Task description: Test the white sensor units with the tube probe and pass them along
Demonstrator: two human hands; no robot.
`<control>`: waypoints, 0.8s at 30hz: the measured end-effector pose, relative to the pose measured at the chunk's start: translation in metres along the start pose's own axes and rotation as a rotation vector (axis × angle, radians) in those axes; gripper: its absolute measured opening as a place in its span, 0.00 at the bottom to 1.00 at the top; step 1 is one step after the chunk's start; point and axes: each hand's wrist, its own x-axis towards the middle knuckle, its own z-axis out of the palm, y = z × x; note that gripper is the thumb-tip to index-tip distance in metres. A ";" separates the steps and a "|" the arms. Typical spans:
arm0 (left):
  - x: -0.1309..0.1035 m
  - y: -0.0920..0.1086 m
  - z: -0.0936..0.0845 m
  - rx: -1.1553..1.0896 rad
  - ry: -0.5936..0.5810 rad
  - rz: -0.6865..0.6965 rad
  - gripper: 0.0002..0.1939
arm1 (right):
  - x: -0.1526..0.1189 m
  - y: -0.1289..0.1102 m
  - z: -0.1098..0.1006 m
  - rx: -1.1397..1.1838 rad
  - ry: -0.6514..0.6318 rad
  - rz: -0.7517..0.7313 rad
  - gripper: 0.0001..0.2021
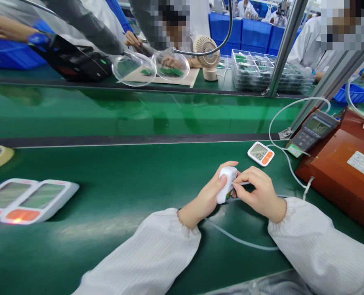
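Near the middle right, my left hand (208, 192) is closed around a white blood pressure monitor (226, 186), held tilted on its side above the green bench. My right hand (257, 189) pinches the end of a thin clear air tube (245, 183) against the side of that monitor. Whether the tube end sits inside the port is hidden by my fingers. Just beyond my hands lies a second white monitor (261, 154) with orange buttons and a lit number display. Clear tubing (243, 244) loops over the bench under my right forearm.
Two white monitors (37, 200) lie at the left by a tape roll (6, 157). On the right are a red-brown box (344, 172) and a grey pressure meter (313, 130) with tubing. Past the ledge, co-workers sit near a small fan (206, 53) and clear trays (255, 69).
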 end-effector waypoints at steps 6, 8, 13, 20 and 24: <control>0.000 -0.001 -0.001 0.034 -0.009 0.010 0.27 | 0.000 0.000 0.001 -0.007 -0.001 0.011 0.08; 0.000 -0.002 -0.002 0.045 -0.008 0.009 0.27 | 0.000 0.000 0.001 -0.009 -0.006 0.009 0.08; 0.000 -0.002 -0.002 0.073 0.000 0.003 0.28 | -0.001 0.000 0.002 -0.016 -0.019 -0.007 0.08; -0.001 -0.003 -0.001 0.082 -0.017 0.018 0.27 | -0.001 -0.001 0.001 -0.025 -0.027 -0.007 0.09; -0.002 -0.003 0.000 0.105 -0.016 0.023 0.27 | -0.001 -0.003 0.001 -0.057 -0.027 -0.037 0.08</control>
